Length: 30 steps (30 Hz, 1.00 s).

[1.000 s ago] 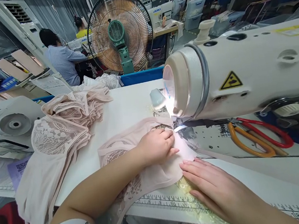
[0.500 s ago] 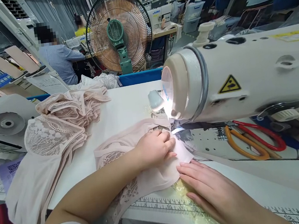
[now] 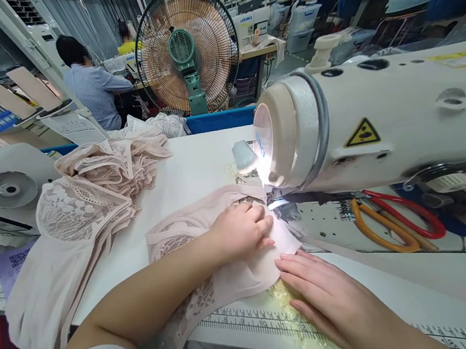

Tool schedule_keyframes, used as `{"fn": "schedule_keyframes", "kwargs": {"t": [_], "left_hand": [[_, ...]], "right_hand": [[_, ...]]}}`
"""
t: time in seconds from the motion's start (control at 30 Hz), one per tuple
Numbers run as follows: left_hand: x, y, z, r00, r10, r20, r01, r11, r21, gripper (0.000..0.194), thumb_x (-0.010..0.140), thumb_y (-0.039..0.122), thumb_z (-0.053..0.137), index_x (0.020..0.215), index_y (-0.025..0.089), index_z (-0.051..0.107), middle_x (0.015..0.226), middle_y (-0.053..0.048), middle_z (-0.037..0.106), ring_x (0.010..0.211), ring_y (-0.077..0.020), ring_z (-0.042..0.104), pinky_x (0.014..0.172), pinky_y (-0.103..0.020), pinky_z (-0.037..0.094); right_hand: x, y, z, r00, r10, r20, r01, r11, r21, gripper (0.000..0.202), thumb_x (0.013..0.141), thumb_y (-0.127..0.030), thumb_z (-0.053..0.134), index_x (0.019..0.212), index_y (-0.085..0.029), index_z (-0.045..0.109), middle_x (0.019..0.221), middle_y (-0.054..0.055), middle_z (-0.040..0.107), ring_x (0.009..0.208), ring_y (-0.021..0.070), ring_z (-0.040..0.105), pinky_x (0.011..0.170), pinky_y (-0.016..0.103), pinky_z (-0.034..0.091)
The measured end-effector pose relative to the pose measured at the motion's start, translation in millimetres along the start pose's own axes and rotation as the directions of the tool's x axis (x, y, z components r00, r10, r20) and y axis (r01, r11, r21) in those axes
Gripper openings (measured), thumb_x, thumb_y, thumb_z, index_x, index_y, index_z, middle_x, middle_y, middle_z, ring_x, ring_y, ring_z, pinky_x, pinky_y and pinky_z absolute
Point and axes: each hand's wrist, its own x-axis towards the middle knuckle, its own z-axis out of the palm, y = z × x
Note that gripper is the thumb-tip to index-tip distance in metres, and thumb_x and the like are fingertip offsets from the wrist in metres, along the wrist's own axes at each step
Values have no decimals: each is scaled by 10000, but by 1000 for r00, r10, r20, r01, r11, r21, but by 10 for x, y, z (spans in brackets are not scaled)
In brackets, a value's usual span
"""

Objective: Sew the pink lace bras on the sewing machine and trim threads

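A pale pink lace bra (image 3: 266, 272) lies on the white table under the head of a sewing machine (image 3: 404, 114). Its edge reaches the lit presser foot (image 3: 270, 195); the needle itself is too small to make out. Just left of the foot, my left hand (image 3: 244, 230) is closed on the cloth, fingers curled and pressed together. My right hand (image 3: 323, 285) rests flat with fingers stretched out, its fingertips touching the bra's near right corner. Part of the bra is hidden under my left forearm.
Orange-handled scissors (image 3: 386, 229) and a red-handled pair (image 3: 409, 209) lie beneath the machine arm. A stack of pink lace pieces (image 3: 84, 209) sits at left beside another machine (image 3: 9, 185). A ruler strip (image 3: 251, 320) runs along the front edge. Behind stands a large fan (image 3: 184, 50); people sit beyond.
The camera view has shifted very slightly. Both hands and the bra keep the same places at the presser foot.
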Motion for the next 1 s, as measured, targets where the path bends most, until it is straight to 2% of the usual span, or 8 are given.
{"fn": "schedule_keyframes", "kwargs": {"t": [0.3,0.47,0.53,0.6,0.63,0.7,0.83,1.0], "left_hand": [[66,-149,-17,998,48,-33,-46,998,44,471,890,480,491,1168,113,589,1106,-140,620,968,-270,562,805,-391,475],[12,-14,-144,987,161,6,-160,986,-54,316,921,327,442,907,114,674,970,-123,654,901,-220,578,768,-340,477],[-85,113,-208,982,186,24,-183,978,-101,316,913,343,459,987,112,661,1026,-125,651,943,-216,574,798,-332,475],[-198,222,-256,981,190,39,-186,977,-101,432,872,394,524,1173,91,584,1158,-146,615,1039,-244,551,859,-359,465],[-250,258,-270,981,191,45,-187,979,-88,485,858,383,544,1237,80,538,1214,-154,589,1078,-257,536,886,-375,456],[-328,278,-273,979,202,39,-200,978,-56,450,876,286,521,1274,75,507,1267,-151,565,1118,-258,525,921,-392,437],[-356,156,-197,955,288,-74,-288,958,12,269,924,150,450,1143,106,600,1232,-118,607,1108,-246,553,915,-422,431],[-290,-30,-99,919,370,-133,-368,929,45,281,932,137,453,1179,115,587,1237,-113,618,1107,-223,568,895,-376,464]], "right_hand": [[50,21,15,1000,-1,19,2,999,-50,293,916,-213,454,1134,-96,611,1213,129,642,1136,245,594,914,399,545],[73,36,-1,998,53,-36,-54,998,-37,300,904,-207,477,1154,-109,609,1220,138,637,1160,232,578,956,380,523],[63,54,7,993,84,-86,-89,995,-51,291,894,-185,492,1144,-95,611,1194,150,647,1155,235,579,964,382,519],[41,74,38,986,122,-114,-131,989,-73,306,890,-178,498,1162,-86,604,1195,158,644,1163,245,571,964,394,518],[27,82,60,984,138,-112,-148,986,-81,319,891,-188,498,1176,-87,600,1203,158,640,1167,252,567,963,405,517],[3,91,105,984,157,-86,-164,982,-89,337,897,-216,495,1191,-92,603,1213,155,635,1160,266,571,955,422,517],[-7,77,152,989,149,-19,-150,984,-94,347,909,-248,474,1175,-78,617,1240,164,618,1157,275,571,947,432,507],[22,46,141,992,127,4,-126,987,-103,349,924,-259,443,1163,-73,617,1241,152,622,1160,269,566,956,451,489]]}}
